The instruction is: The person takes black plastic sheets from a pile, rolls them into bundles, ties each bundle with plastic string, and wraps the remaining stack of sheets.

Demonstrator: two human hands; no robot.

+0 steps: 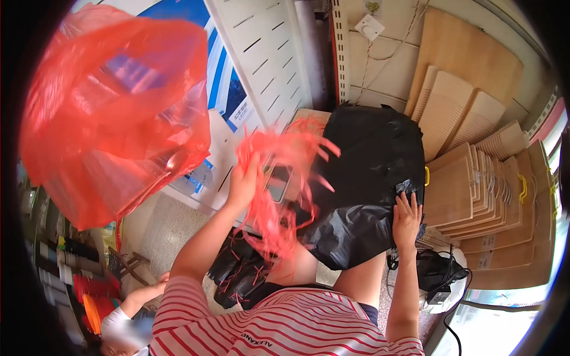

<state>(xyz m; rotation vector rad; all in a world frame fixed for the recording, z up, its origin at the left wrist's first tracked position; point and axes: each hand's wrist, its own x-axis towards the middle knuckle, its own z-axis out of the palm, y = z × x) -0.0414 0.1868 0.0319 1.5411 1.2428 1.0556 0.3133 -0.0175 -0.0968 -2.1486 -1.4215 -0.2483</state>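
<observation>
My left hand [243,184] is closed on a loose bunch of red plastic strips [276,207], which hangs down and is blurred by motion. My right hand [407,221] lies flat, fingers spread, on the right edge of a black plastic bag [374,172]. The bag is spread out in front of my knees, its surface creased. Behind the strips, partly covered by them, a phone [278,183] lies on a small surface. Below, near my legs, there are black bundles [237,267] tied with red strips.
A large red plastic bag [119,118] fills the upper left. Wooden washboards and cutting boards [457,190] stand at the right, with a black cable [466,296] below. A white slotted panel [267,53] rises behind. At lower left another person [127,320] is close by.
</observation>
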